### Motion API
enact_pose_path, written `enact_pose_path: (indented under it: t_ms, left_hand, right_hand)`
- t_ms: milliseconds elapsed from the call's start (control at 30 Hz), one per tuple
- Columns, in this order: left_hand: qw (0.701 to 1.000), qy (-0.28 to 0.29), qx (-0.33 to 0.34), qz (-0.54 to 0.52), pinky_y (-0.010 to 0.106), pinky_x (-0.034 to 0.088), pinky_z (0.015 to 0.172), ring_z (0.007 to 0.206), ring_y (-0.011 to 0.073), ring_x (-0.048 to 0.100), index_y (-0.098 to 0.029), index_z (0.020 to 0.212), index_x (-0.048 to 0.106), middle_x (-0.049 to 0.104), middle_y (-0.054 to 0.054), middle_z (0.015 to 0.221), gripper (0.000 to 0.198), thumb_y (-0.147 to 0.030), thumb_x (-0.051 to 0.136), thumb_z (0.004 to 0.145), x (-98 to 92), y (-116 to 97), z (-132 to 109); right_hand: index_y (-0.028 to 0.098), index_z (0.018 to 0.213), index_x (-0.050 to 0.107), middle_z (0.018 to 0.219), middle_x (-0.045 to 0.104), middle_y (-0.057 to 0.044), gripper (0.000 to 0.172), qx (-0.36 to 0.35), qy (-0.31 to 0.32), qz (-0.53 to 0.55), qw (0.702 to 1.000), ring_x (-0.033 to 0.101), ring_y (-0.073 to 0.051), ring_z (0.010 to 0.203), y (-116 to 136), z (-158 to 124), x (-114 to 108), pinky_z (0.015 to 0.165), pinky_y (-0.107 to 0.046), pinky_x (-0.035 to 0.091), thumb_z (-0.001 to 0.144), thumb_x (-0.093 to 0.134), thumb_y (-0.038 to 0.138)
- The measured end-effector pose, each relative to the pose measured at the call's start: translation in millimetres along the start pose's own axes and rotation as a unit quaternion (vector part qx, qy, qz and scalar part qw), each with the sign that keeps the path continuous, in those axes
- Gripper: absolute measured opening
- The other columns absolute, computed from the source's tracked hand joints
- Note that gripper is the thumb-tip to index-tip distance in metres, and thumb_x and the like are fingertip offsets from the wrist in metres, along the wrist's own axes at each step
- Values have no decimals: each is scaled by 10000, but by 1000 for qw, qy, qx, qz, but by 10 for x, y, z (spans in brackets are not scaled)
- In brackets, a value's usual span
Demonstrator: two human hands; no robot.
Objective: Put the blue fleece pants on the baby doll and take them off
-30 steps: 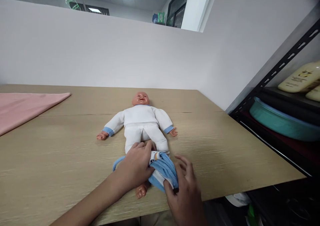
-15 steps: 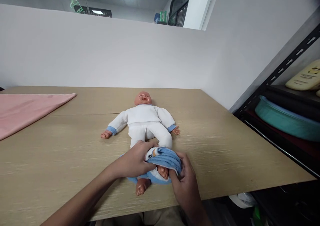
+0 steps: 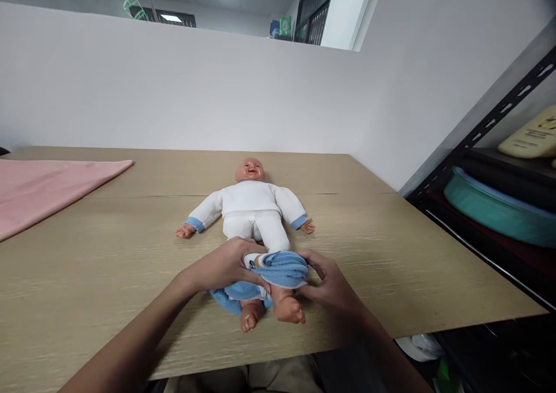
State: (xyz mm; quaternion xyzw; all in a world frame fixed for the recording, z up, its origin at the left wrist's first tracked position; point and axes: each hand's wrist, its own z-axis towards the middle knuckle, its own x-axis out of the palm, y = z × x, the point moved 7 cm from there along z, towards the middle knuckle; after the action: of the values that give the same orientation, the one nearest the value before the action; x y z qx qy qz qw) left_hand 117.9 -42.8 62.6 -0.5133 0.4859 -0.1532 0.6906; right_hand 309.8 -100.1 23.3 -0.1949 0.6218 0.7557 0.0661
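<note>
A baby doll [image 3: 249, 199] in a white top with blue cuffs lies on its back, its feet toward me. Blue-and-white cloth trousers [image 3: 284, 269] are bunched round its lower legs, and both bare feet stick out below them. My left hand [image 3: 238, 265] grips the bunched cloth on its left side, thumb across the front. On the other side, my right hand [image 3: 325, 280] pinches the same cloth beside the doll's leg. Part of the cloth is hidden behind my left hand.
The doll lies on a wooden table [image 3: 130, 277]. A pink cloth [image 3: 47, 193] is spread at the left. To the right stands a black shelf rack [image 3: 471, 138] with a teal basin [image 3: 499, 210] and a yellow bottle [image 3: 530, 135]. A white wall [image 3: 195, 91] rises behind the table.
The bunched trousers have slid up the leg on the right, whose foot now shows fully below the cloth. That leg has straightened, and my right hand has turned and moved up.
</note>
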Motion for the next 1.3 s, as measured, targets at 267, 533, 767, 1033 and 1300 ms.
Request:
enact_pose_path:
  t_ms: [267, 533, 767, 1033, 1300]
  left_hand:
    - [984, -178, -30, 10, 313, 470, 866, 975, 236, 638, -206, 1048, 694, 727, 25, 1032, 353, -531, 765, 930, -231, 3, -109]
    - [974, -165, -150, 47, 341, 499, 922, 1035, 242, 604, -256, 1203, 634, 685, 41, 1172, 422, -606, 683, 973, -280, 215, -720]
    - [956, -275, -96, 36, 367, 421, 1139, 1285, 254, 543, -237, 1138, 553, 617, 87, 1314, 245, -458, 461, 1082, -334, 357, -717]
    - [919, -383, -89, 30, 351, 494, 957, 968, 218, 579, -238, 1044, 507, 595, 13, 987, 287, -523, 470, 1044, -535, 747, -371]
    - [925, -366, -39, 89, 360, 434, 1025, 1104, 251, 593, -229, 1116, 654, 667, 45, 1147, 321, -517, 647, 974, -689, 636, -320]
  right_hand:
    - [228, 1197, 726, 1107, 710, -51, 361, -9, 138, -13, 990, 661, -246, 1053, 115, 215, -159, 973, -394, 556, 957, 737, 497]
    - [239, 1056, 661, 975, 633, 2, 314, 16, 15, 128, 992, 591, -184, 923, 35, 540, -100, 883, -311, 506, 1006, 657, 549]
    - [223, 1021, 624, 914, 612, 5, 300, -29, -11, -1, 1000, 590, -187, 901, -59, 767, -27, 878, -313, 492, 974, 689, 512]
    - [256, 991, 565, 798, 542, 40, 289, -38, -48, -4, 998, 529, -176, 770, -246, 1113, 3, 745, -282, 465, 995, 577, 545]
    - [258, 967, 621, 951, 639, -11, 218, -73, -71, -52, 993, 581, -226, 940, 16, 1147, -14, 914, -335, 456, 941, 673, 468]
